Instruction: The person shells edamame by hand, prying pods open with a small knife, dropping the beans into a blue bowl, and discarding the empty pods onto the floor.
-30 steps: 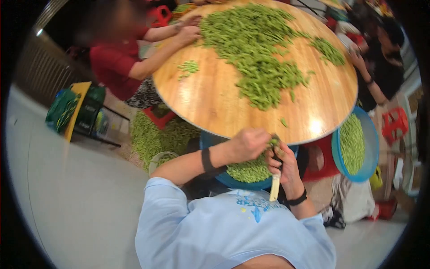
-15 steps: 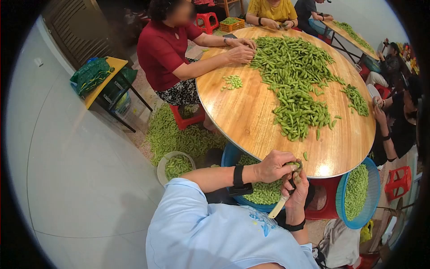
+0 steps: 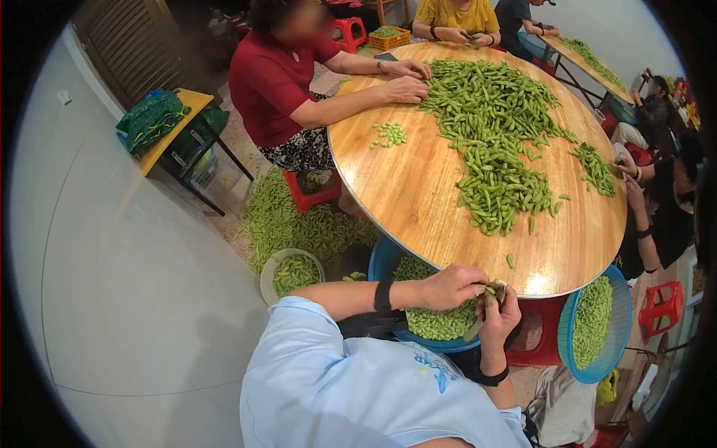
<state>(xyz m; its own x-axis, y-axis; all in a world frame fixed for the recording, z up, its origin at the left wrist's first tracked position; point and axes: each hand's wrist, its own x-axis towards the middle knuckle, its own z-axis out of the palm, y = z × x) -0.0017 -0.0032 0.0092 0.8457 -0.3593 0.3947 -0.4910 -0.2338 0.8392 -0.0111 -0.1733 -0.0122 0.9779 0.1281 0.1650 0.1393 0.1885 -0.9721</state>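
Note:
My left hand (image 3: 450,287) is closed, its fingertips pinching a green pod (image 3: 491,290) over the near edge of the round wooden table (image 3: 403,179). Beside it, my right hand (image 3: 499,317) is wrapped round a tool (image 3: 473,331) whose pale end sticks out below the fingers; its dark part is mostly hidden. Both hands meet at the fingertips. Under them stands a blue basin (image 3: 382,261) holding shelled beans (image 3: 441,319). A large heap of green pods (image 3: 500,134) lies across the table, and a single pod (image 3: 510,260) rests near its close edge.
A person in red (image 3: 272,89) sits at the table's left, one in yellow (image 3: 448,15) at the far side, one in black (image 3: 661,209) at the right. A blue basket (image 3: 624,313) of beans stands at right. A white bucket (image 3: 269,276) and pods (image 3: 299,224) are on the floor.
My left hand has shifted slightly left and down, and the fingers of both hands have changed position. The tool in my right hand has turned, showing less of its pale end.

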